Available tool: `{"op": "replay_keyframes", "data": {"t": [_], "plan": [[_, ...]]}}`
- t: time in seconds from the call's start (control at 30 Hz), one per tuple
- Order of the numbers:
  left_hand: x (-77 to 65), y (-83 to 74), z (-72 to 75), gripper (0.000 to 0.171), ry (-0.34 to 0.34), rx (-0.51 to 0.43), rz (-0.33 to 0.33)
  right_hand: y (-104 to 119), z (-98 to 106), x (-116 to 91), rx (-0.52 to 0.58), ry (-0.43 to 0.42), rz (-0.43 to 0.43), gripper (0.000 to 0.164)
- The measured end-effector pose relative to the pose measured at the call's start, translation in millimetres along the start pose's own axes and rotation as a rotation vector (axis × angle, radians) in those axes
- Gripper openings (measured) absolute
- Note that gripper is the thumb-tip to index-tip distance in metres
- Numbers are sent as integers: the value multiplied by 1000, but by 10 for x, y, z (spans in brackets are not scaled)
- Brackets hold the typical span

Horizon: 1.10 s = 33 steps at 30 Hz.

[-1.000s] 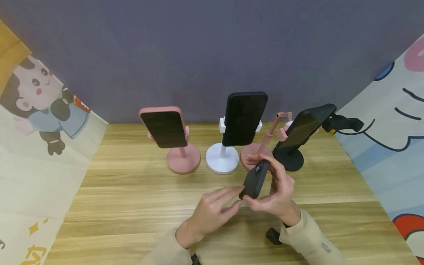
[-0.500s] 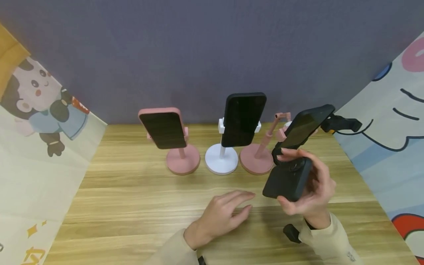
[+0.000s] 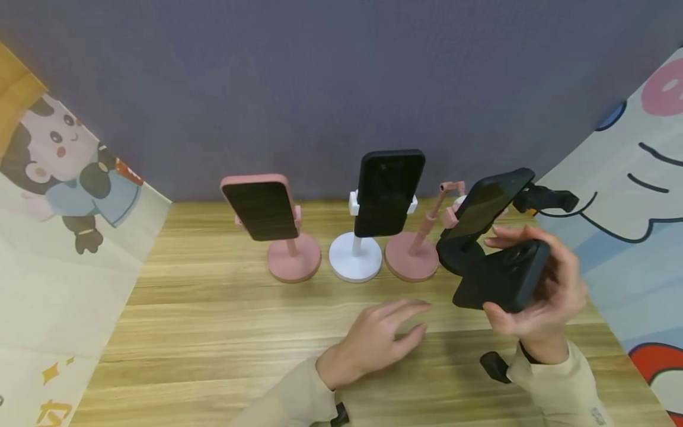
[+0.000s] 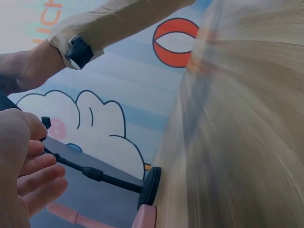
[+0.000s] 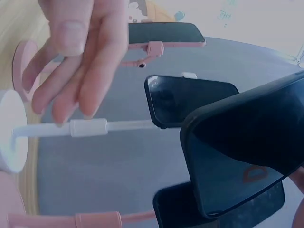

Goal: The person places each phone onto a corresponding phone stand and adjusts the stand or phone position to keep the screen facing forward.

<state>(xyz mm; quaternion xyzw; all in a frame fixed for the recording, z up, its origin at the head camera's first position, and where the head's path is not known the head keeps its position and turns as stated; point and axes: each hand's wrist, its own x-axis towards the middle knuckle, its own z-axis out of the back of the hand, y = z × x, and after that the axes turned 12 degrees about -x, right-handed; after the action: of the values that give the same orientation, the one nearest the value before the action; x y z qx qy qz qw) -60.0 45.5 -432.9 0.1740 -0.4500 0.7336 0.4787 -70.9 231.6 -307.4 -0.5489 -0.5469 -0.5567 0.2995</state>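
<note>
My right hand [image 3: 555, 290] grips a black phone [image 3: 501, 276] by its edges, thumb on the near side and fingers on the far side. The phone is tilted above the table, its back with the camera bump facing up in the head view; its dark glossy screen [image 5: 247, 147] shows in the right wrist view. My left hand [image 3: 381, 332] is apart from it, low over the table, fingers loosely bent and holding nothing. Behind the hands stand a pink phone stand [image 3: 293, 259], a white one [image 3: 356, 259], a second pink one [image 3: 411, 259] and a black one [image 3: 453, 255].
A pink-cased phone [image 3: 261, 210] leans in the left pink stand, and a black phone [image 3: 388, 193] in the white stand. Another dark phone [image 3: 488, 204] sits tilted between pink clamps. The black stand's holder [image 3: 549, 198] juts out behind it. A grey panel [image 3: 341, 101] backs the wooden table [image 3: 203, 320].
My right hand has carried the black phone to the right, away from the left hand. The left hand no longer touches the phone and has shifted slightly right. The stands stay put.
</note>
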Motion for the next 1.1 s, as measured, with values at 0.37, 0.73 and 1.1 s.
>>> {"op": "replay_keyframes", "data": {"t": [0.37,0.73,1.1], "plan": [[316,-30,-229,39,38,-63,9,-27,55,251,-20,-109,-50,81],[679,-54,-392,47,143,-235,61,-203,338,425,-124,-46,-117,85],[1195,-7,-564,70,392,-322,249,-500,665,519,-174,17,-136,91]]}}
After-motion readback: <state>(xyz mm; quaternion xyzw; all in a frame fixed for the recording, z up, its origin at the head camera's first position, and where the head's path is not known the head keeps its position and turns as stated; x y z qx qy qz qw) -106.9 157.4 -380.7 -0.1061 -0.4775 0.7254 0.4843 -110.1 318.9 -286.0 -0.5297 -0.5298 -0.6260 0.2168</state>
